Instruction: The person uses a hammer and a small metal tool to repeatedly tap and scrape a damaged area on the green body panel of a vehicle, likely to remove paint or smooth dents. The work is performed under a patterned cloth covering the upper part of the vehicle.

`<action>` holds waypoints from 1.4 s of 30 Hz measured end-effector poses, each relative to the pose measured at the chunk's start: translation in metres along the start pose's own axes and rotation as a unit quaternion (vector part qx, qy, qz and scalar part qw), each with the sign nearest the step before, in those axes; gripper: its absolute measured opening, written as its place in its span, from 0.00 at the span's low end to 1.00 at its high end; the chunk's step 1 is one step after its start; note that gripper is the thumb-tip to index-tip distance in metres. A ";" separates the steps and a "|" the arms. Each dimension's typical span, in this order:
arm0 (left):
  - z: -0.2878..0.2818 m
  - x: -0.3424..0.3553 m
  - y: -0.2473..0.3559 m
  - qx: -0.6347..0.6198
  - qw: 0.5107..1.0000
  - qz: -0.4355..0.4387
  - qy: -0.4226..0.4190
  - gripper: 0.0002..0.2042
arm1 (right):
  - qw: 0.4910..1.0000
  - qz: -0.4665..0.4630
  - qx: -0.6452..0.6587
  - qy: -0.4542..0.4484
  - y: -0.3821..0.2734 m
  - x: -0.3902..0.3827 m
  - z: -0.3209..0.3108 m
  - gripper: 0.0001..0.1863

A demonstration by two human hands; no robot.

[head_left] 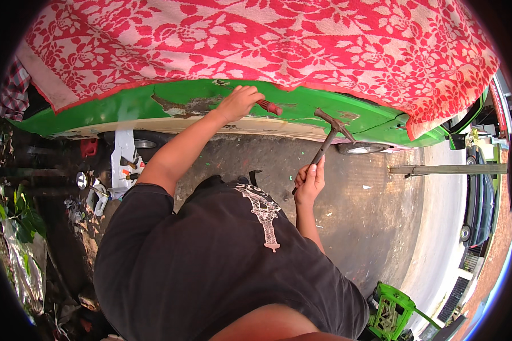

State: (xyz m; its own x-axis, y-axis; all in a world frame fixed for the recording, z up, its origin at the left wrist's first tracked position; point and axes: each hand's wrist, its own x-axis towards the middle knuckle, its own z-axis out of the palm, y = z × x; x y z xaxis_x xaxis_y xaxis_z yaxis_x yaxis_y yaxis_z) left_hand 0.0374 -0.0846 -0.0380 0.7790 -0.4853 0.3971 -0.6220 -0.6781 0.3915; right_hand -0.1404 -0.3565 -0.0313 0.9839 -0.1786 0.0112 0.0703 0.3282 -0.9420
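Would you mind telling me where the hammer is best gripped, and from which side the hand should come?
Grip the hammer low on its thin dark handle, as the right hand does, coming from below. The head points up toward the green car panel, so a low grip probably leaves it free to swing. The left hand holds a red-handled tool on the panel.

Open concrete ground [375, 210] lies clear below and right of the right hand [310, 182]. Ahead, the green car body panel [125, 108] blocks both hands; the red-and-white floral blanket [267, 40] overhangs above the left hand [239, 102].
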 end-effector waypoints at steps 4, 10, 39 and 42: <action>-0.006 0.000 0.009 0.016 0.999 0.040 -0.016 0.12 | 0.998 0.034 -0.049 -0.037 0.012 0.009 -0.007 0.27; -0.013 -0.007 0.012 -0.073 0.996 0.039 0.035 0.12 | 0.997 0.058 -0.055 -0.008 -0.005 0.014 -0.002 0.26; -0.046 -0.081 0.021 -0.301 0.931 -0.120 0.171 0.05 | 0.990 0.071 -0.100 -0.067 -0.040 0.019 0.020 0.26; -0.046 -0.081 0.016 -0.309 0.929 -0.114 0.168 0.05 | 0.988 0.067 -0.120 -0.068 -0.039 0.015 0.022 0.25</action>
State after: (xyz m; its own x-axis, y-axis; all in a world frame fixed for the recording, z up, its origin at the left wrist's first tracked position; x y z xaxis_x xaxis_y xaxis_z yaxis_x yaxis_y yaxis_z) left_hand -0.0389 -0.0305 -0.0257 0.8921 -0.0973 0.4413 -0.4513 -0.2450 0.8581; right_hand -0.1250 -0.3515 0.0135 0.9959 -0.0176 -0.0891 -0.0867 0.1080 -0.9904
